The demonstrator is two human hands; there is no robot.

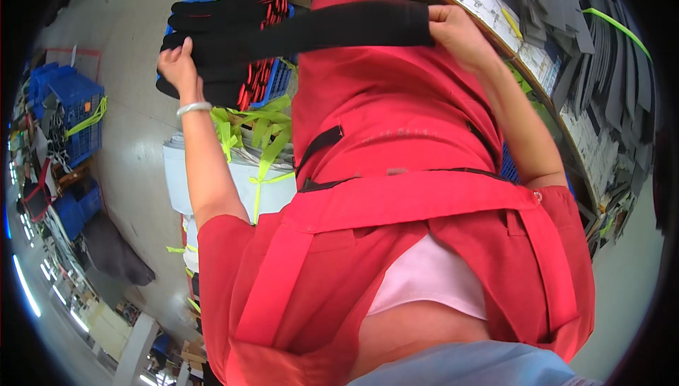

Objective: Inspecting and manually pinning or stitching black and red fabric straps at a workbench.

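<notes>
Red apron close in. Beyond it, both hands grip a long black fabric piece [318, 29] stretched between them: left hand [178, 67] fingers clamped on one end, right hand [456, 29] pinching the other. Keeping it taut and level should prevent sagging over the blue crate [272, 82].

Left hand [178, 67]: raised, fingers closed in a grip.
Right hand [456, 26]: raised, pinching shut.
Forearms: bare, spread apart.
</notes>
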